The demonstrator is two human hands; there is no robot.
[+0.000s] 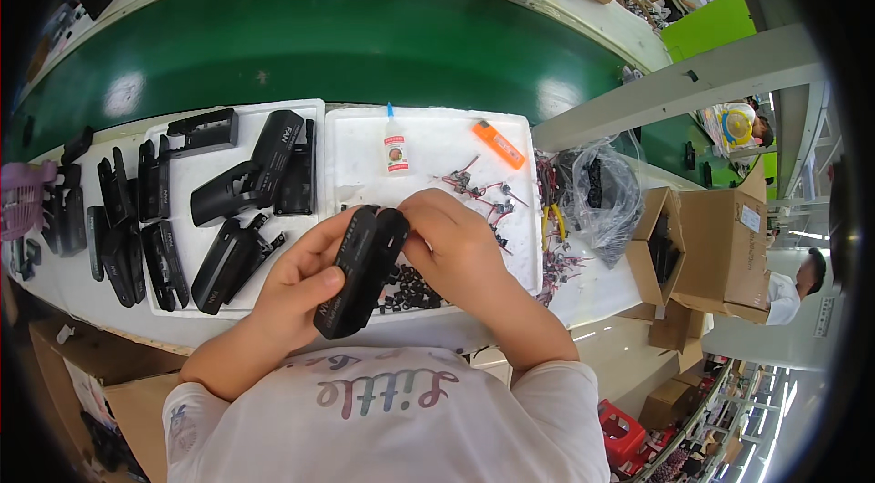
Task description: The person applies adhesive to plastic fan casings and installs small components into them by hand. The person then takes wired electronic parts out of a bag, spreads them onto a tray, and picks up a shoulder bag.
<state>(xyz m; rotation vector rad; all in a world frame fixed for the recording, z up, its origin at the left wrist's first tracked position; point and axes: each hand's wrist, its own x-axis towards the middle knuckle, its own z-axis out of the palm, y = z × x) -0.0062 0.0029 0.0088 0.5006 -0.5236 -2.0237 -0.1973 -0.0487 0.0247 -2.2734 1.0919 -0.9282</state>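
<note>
A long black plastic housing (363, 272) is tilted in front of my chest. My left hand (305, 282) is wrapped round its left side, the thumb lying across its lower part. At the housing's upper right end, my right hand (451, 246) is closed, with curled fingertips against the edge. Whatever those fingertips pinch, if anything, is hidden. Just below my hands a pile of small black parts (415, 293) lies on a white foam tray (355, 135). Small circuit boards with red and black wires (497, 208) are scattered beyond my right hand.
Several black housings (264, 169) cover the left foam tray. A white bottle with a blue tip (395, 148) and an orange strip-shaped object (498, 144) lie farther back. A green conveyor belt (365, 46) runs behind. Right are a clear plastic bag (602, 196) and cardboard boxes (720, 251).
</note>
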